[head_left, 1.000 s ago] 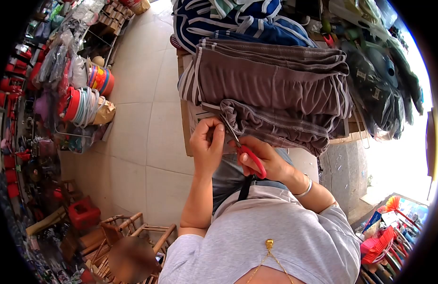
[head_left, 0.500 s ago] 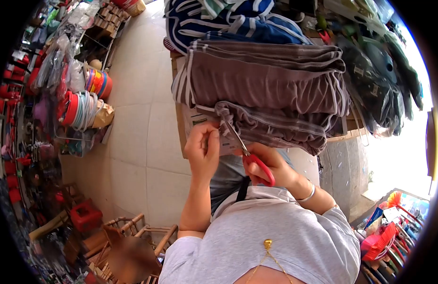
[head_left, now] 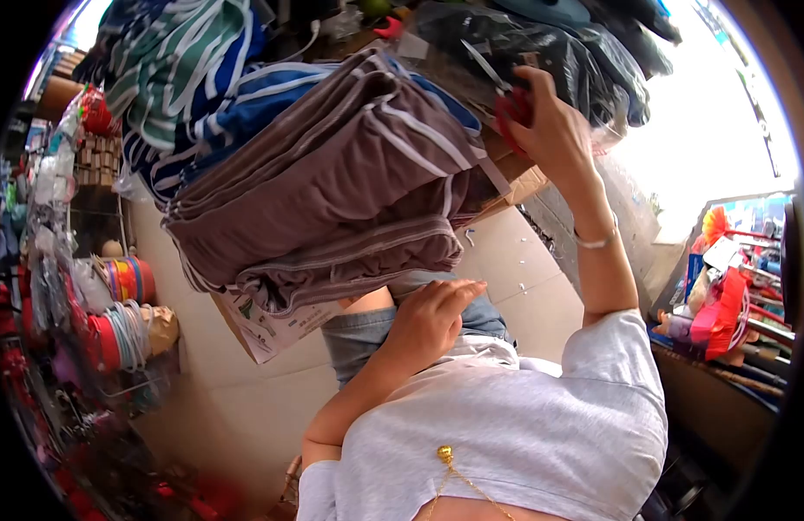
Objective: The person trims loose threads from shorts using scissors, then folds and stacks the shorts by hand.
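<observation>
My right hand (head_left: pixel 554 130) is raised at the upper right, closed round the red handles of the scissors (head_left: pixel 487 66), whose blades point up and left beside black plastic-wrapped goods (head_left: pixel 541 56). Over my lap, my left hand (head_left: pixel 428 321) has its fingers stretched out and nothing visible in it. Just beyond it lies a rolled brown garment with pale stripes (head_left: pixel 359 265), against a thick folded stack of the same brown cloth (head_left: pixel 306 174). Both rest on a cardboard box (head_left: pixel 267 334).
Blue striped cloth (head_left: pixel 276 91) and green striped cloth (head_left: pixel 172 69) lie behind the stack. Shelves of goods with a coil of pale hose (head_left: pixel 131 334) line the left. Brushes and a red item (head_left: pixel 728 313) stand at the right. Small scraps dot the floor (head_left: pixel 528 260).
My right hand has carried the scissors from the rolled garment up and to the right. My left hand has left the garment's edge and opened over my lap. The view has turned.
</observation>
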`<state>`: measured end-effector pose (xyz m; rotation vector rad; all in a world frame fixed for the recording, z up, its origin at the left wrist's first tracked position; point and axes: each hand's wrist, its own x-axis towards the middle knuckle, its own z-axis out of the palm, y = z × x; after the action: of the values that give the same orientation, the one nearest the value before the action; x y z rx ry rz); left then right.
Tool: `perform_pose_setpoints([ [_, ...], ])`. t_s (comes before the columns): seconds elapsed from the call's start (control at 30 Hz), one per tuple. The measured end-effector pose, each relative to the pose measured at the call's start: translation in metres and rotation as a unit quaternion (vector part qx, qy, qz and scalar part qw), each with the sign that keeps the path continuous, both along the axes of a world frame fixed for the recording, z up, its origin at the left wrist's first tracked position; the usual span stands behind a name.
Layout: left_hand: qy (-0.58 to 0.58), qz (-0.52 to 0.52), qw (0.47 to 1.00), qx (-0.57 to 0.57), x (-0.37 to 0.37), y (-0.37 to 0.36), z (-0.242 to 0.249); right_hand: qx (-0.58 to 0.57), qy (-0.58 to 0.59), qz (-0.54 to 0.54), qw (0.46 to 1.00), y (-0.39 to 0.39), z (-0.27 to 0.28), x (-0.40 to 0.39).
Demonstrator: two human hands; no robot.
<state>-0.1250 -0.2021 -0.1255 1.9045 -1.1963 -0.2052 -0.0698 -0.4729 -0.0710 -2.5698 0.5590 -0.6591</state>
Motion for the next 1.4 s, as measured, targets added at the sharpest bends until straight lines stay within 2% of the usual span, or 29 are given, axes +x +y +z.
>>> perform_pose_setpoints([
  [0.03,-0.001,-0.008,1.0,0.008,0.002,-0.002,0.002,-0.027,-0.003,0.044,0.999,-0.007,-0.007,0.007],
  [0.07,-0.055,0.003,0.998,-0.02,0.005,-0.001,0.007,-0.053,-0.005,0.089,0.995,-0.01,-0.014,0.012],
  [0.13,-0.144,0.041,0.988,-0.043,0.013,0.0,0.011,-0.061,-0.027,0.095,0.993,-0.008,-0.026,0.021],
  [0.17,-0.145,0.039,0.988,-0.035,0.018,-0.001,0.015,-0.08,-0.051,0.108,0.99,-0.005,-0.029,0.025],
  [0.23,-0.223,0.137,0.96,0.098,0.028,-0.006,0.025,-0.079,-0.062,0.108,0.989,0.0,-0.034,0.028],
  [0.3,-0.208,0.169,0.961,0.069,0.041,-0.002,0.011,-0.09,-0.211,0.122,0.966,0.002,-0.042,0.034],
  [0.4,-0.069,0.225,0.972,-0.022,0.056,0.002,0.013,-0.037,-0.216,0.151,0.964,0.0,-0.056,0.031],
  [0.43,-0.074,0.229,0.97,-0.018,0.058,0.004,0.014,-0.032,-0.221,0.155,0.962,-0.001,-0.058,0.03],
  [0.5,0.134,0.266,0.952,-0.076,0.063,0.012,0.013,-0.023,-0.232,0.173,0.957,-0.002,-0.057,0.029],
  [0.63,0.234,0.247,0.931,-0.137,0.068,0.016,0.015,0.0,-0.228,0.172,0.958,-0.003,-0.057,0.028],
  [0.77,0.261,0.245,0.924,-0.134,0.069,0.018,0.019,0.015,-0.232,0.181,0.955,-0.006,-0.057,0.027],
  [0.83,0.309,0.254,0.908,-0.127,0.066,0.017,0.028,0.026,-0.228,0.183,0.956,-0.005,-0.056,0.025],
  [1.03,0.276,0.224,0.926,-0.125,0.069,0.024,0.01,0.044,-0.227,0.191,0.954,-0.005,-0.048,0.026],
  [1.1,0.225,0.231,0.94,-0.109,0.068,0.02,0.015,0.046,-0.229,0.197,0.952,-0.004,-0.045,0.026],
  [1.4,0.226,0.209,0.946,-0.103,0.067,0.019,0.022,0.051,-0.223,0.202,0.952,-0.002,-0.041,0.025],
])
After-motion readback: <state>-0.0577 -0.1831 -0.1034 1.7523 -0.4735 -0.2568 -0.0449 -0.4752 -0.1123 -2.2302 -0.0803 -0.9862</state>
